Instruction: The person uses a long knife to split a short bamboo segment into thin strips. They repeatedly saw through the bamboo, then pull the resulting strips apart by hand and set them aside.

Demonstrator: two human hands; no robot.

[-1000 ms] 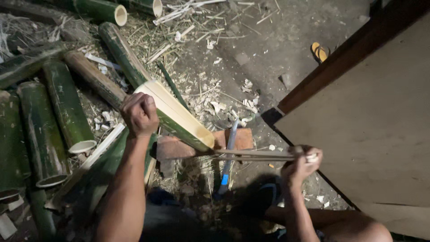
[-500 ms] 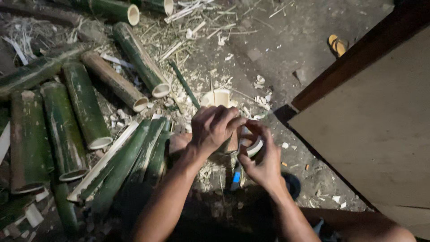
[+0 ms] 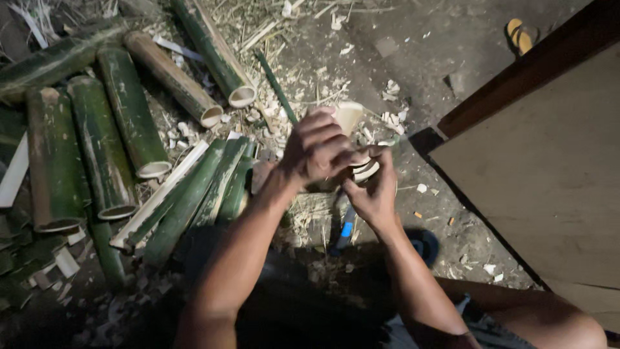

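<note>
we look down at our two hands, held close together near the centre of the view over littered ground. our left hand [image 3: 318, 147] is curled closed over the top of a pale split bamboo piece [image 3: 349, 116], whose cut end pokes out at the hand's one o'clock. our right hand [image 3: 374, 190] sits just at the left hand's five o'clock, its fingers wrapped around the lower part of the same piece, where thin curved slats [image 3: 365, 169] show between the two hands. both hands are clamped on the bamboo and touch each other.

at the hands' six o'clock, a tool with a blue handle [image 3: 345, 231] lies on the ground, partly hidden by the right wrist. from the hands' nine o'clock down to seven o'clock lie green split bamboo strips [image 3: 213, 187], side by side, one showing its pale inner face. farther out at nine to ten o'clock, whole green bamboo tubes [image 3: 126, 110] lie in a row with their open cut ends toward us, and a browner tube [image 3: 174, 81] lies among them. another green tube [image 3: 213, 55] runs toward eleven o'clock. pale chips and shavings [image 3: 391, 87] scatter around twelve and one o'clock. a large flat wooden board [image 3: 549, 174] with a dark edge fills the three o'clock side. a yellow sandal [image 3: 520, 33] lies far off at one o'clock.
</note>
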